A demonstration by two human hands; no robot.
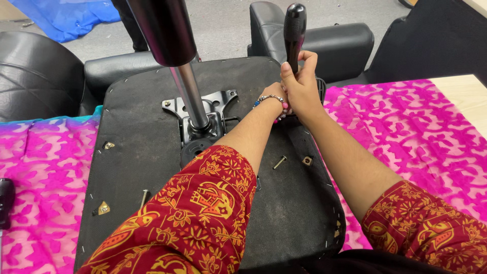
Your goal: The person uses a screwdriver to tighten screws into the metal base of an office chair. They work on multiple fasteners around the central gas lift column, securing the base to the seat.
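Note:
An upturned black chair seat point(142, 167) lies on a pink patterned cloth point(421, 137). My right hand point(303, 83) grips the lower end of a black-handled screwdriver point(294, 28), held upright at the seat's far right edge. My left hand point(274, 96), with a beaded bracelet on its wrist, is tucked under and against the right hand, fingers curled near the tool's lower part. What those fingers hold is hidden. A chrome gas cylinder point(190, 91) rises from a black metal plate point(215, 101) at the seat's centre.
A loose bolt point(279, 162) and a metal insert point(307, 161) lie on the seat near my arms; another bolt point(144, 197) sits by my left sleeve. Black padded chair parts point(340, 45) stand behind the seat. Bare wooden tabletop point(464, 94) shows at the right.

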